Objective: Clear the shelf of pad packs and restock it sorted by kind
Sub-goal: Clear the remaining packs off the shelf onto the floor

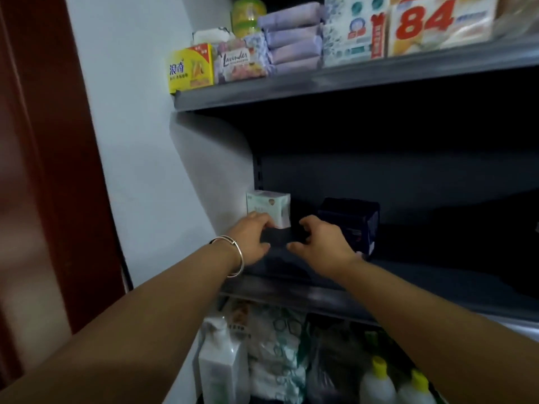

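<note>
Both hands reach onto the dark middle shelf (437, 275). Left hand (250, 240), a silver bangle (233, 255) on its wrist, touches the lower front of a white-green pad pack (269, 207) standing at the shelf's left end against the back panel; whether the fingers grip it I cannot tell. Right hand (320, 243) hovers with fingers loosely curled and spread, holding nothing, just beside a dark blue pad pack (350, 220) standing to the right. On the upper shelf (320, 83) sit a yellow box (191, 68) with Chinese writing, a pack reading "Lavender" (240, 62), stacked lilac packs (293, 39) and a package marked "84" (425, 21). Below stand a white carton (221, 363) and yellow-capped bottles (379, 380).
</note>
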